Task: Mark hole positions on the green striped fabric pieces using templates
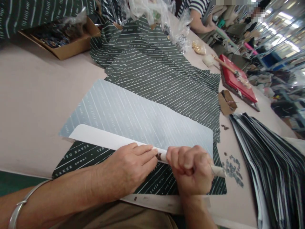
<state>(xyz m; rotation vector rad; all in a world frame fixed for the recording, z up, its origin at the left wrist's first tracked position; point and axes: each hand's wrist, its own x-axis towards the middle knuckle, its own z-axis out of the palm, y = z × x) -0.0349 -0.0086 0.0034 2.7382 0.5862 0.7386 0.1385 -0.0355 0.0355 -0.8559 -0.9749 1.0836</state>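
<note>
In the head view my right hand (pixel 190 165) is wrapped round a stick-like tool with a white-wrapped handle (pixel 220 171). Its short dark end points left, down at the edge of a white sheet (pixel 95 133). My left hand (pixel 133 162) presses on that edge with its fingers stretched out, the tips close by the tool's end. A pale blue-grey panel (pixel 143 119), showing faint slanted print, lies just beyond. Dark green fabric with white lettering (pixel 88 156) shows on the near side, partly under my hands and forearm.
More printed dark fabric pieces (pixel 154 73) spread behind the panel. An open cardboard box (pixel 66 51) stands at the far left. To the right are small dark bits (pixel 234 168), a small box (pixel 227 101), a red slab (pixel 238 79) and stacked panels (pixel 269 165). Another person's arm (pixel 200 24) shows beyond.
</note>
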